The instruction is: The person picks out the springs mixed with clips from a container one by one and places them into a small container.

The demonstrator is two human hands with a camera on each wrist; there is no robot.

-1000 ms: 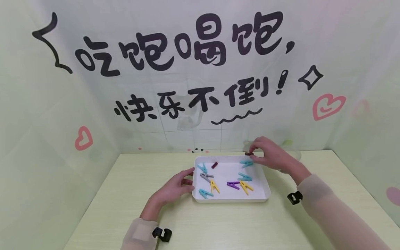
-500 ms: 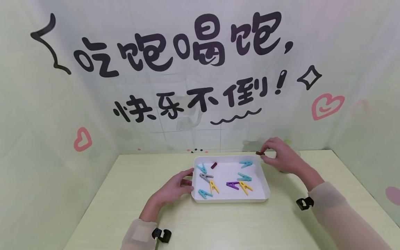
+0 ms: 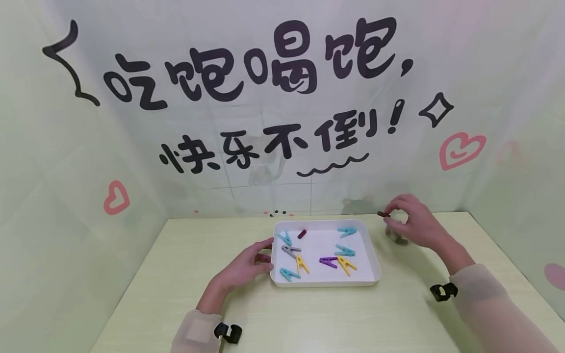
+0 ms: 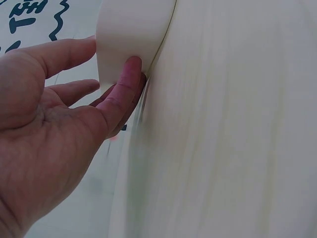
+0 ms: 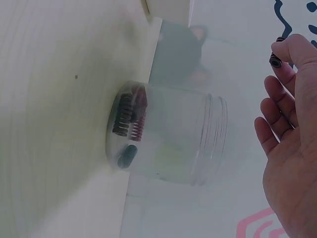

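Observation:
Thumb and fingertips of my right hand [image 3: 412, 223] pinch a small dark brown ribbed hair claw clip [image 5: 276, 59], raised to the right of the tray. Beneath that hand is a clear jar [image 5: 173, 134], uncapped, partly hidden in the head view. Dark toothed claw clips [image 5: 130, 113] lie at its bottom. My left hand [image 3: 243, 264] rests its spread fingers against the left outer wall of a white tray [image 3: 326, 283]. Inside the tray lie turquoise clothespins [image 3: 346, 250], yellow ones [image 3: 302, 264], a purple one [image 3: 328, 262], a grey one [image 3: 291, 251] and a dark red claw clip [image 3: 302, 234].
The pale wooden table [image 3: 326, 318] meets a printed curtain wall [image 3: 282, 196] close behind the tray and jar. Side curtains stand left and right. A black band mount [image 3: 443, 291] sits at the right sleeve, another mount [image 3: 228, 333] at the left.
My right hand has moved rightward from the tray's far right corner to over the jar, still pinching the dark claw clip. The left hand and the tray have stayed in place.

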